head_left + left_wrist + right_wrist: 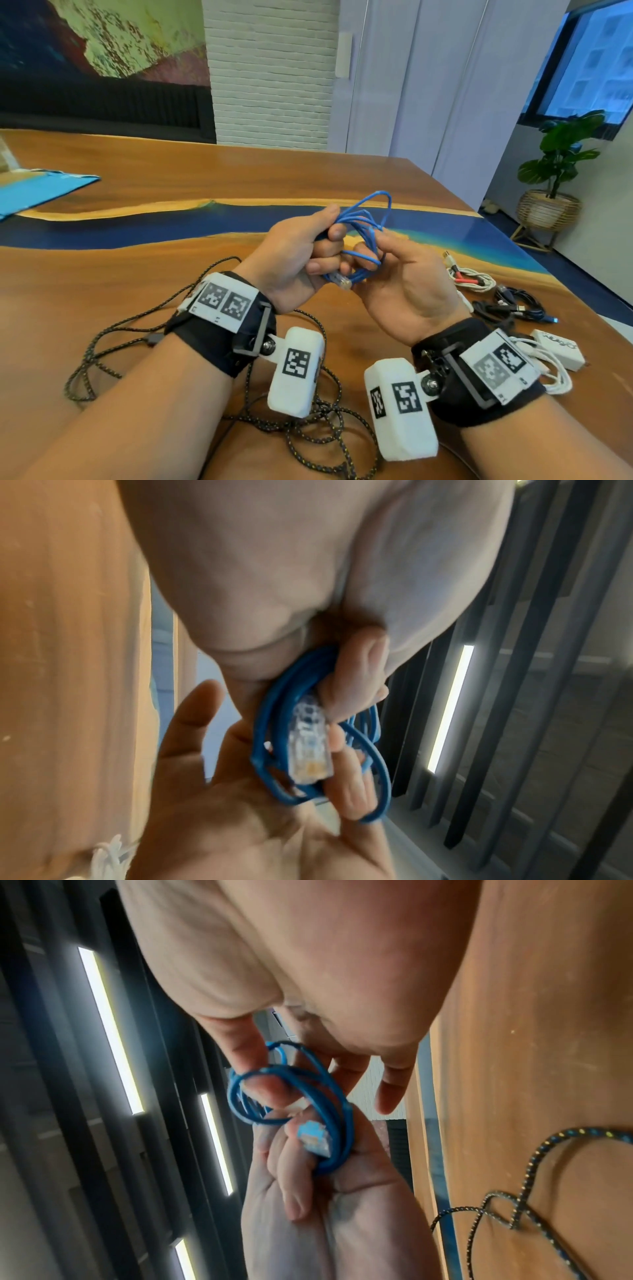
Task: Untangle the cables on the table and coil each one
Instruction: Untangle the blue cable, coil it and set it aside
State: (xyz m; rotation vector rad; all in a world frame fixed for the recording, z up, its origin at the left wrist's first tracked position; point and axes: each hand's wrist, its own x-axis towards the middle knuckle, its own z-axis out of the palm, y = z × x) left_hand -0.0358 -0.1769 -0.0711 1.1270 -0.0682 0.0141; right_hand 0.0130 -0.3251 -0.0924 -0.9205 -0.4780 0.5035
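Observation:
A blue network cable (366, 222) is bunched in loose loops above the wooden table (171, 267). My left hand (308, 253) grips the bundle in a fist, and the clear plug (342, 281) sticks out below its fingers. My right hand (394, 270) faces it, palm up. Its thumb (260, 1088) is hooked through the blue cable's (339, 1096) loops, with the fingers behind them. In the left wrist view the plug (308, 748) lies against the blue coil (270, 723). A black braided cable (113, 339) sprawls tangled on the table under both forearms.
To the right on the table lie a white and red cable (472, 279), a heap of black cables (513, 305) and a white charger (558, 347) with its cord. A blue sheet (41, 192) lies at the far left. A potted plant (555, 178) stands beyond the table's right edge.

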